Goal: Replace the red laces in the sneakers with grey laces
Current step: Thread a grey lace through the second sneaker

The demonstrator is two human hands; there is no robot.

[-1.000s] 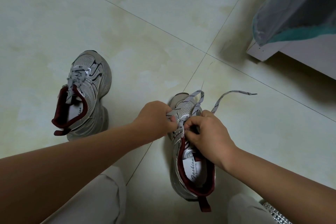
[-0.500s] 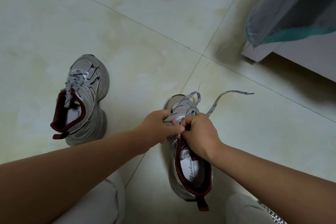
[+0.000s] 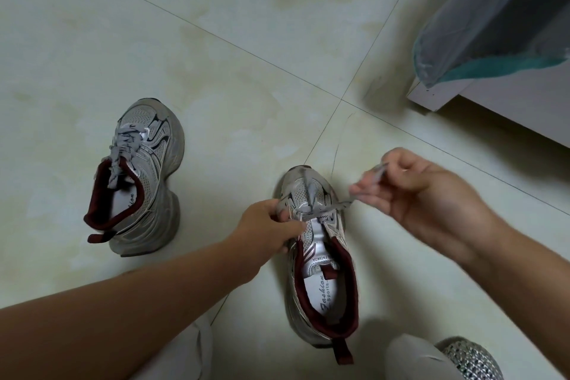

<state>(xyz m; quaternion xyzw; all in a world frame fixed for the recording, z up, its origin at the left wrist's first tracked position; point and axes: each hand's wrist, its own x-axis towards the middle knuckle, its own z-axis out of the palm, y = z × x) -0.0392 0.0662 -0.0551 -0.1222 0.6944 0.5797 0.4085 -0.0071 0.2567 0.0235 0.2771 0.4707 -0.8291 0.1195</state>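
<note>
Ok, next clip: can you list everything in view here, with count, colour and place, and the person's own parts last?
sneakers: two, silver-grey with dark red lining; far sneaker at left on the floor, near sneaker at centre between the knees.
grey laces: one laced up in the far sneaker; one part-threaded in the near sneaker, pulled out rightward.
tiled floor: one, pale cream, under everything.
white furniture edge: one, upper right.
translucent cover with teal hem: one, draped over that furniture.
sparkly silver item: one, bottom right corner; cannot tell what it is.
left hand: grips the near sneaker's upper.
right hand: pinches the lace end.
knees: two, pale trousers, bottom edge.
</note>
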